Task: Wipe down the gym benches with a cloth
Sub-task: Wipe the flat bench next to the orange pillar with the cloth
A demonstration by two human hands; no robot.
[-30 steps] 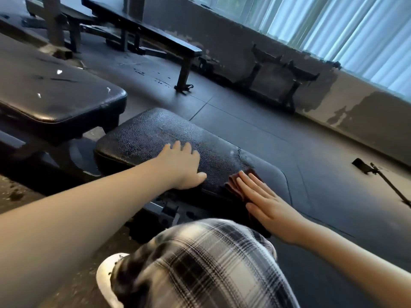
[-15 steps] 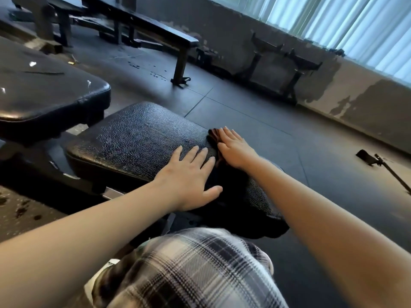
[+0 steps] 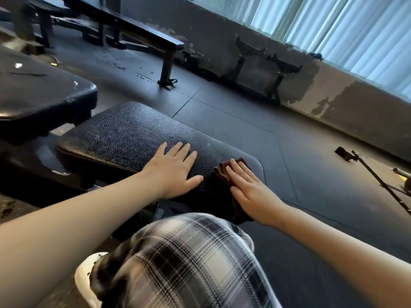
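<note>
Pinned cloth (image 3: 223, 172) under flat right hand (image 3: 249, 192) at surface's (image 3: 124, 134) 4 o'clock corner; planted left hand (image 3: 173, 172) flat, empty, just beside; faced the long axis toward 10 o'clock.

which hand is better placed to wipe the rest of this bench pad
Right. The right hand lies flat on the dark red cloth at the bench pad's near right corner, so it can probably sweep across. The left hand rests bare on the pad, with no cloth under it.
</note>
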